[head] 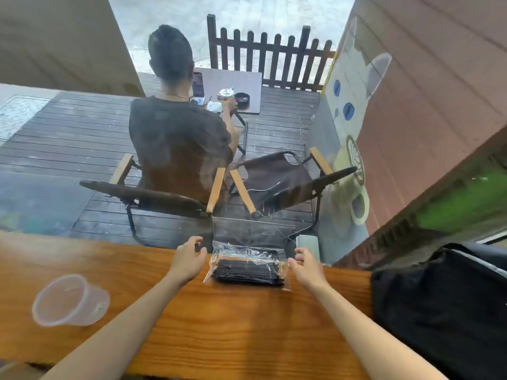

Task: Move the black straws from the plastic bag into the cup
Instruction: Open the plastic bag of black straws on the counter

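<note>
A clear plastic bag [248,237] stands on the far edge of the wooden counter [233,325], its upper part leaning upright against the window. A bundle of black straws [247,271] lies sideways in its bottom. My left hand [189,259] hovers just left of the bag, fingers spread, holding nothing. On the bag's right side my right hand [306,266] is open too, fingertips near or touching the bag's edge. A clear plastic cup [70,300] lies on the counter at the left, mouth tilted toward me.
A black bag [444,303] fills the counter's right end. Beyond the window a person [178,133] sits with their back to me in a folding chair beside another chair [279,182] on a wooden deck.
</note>
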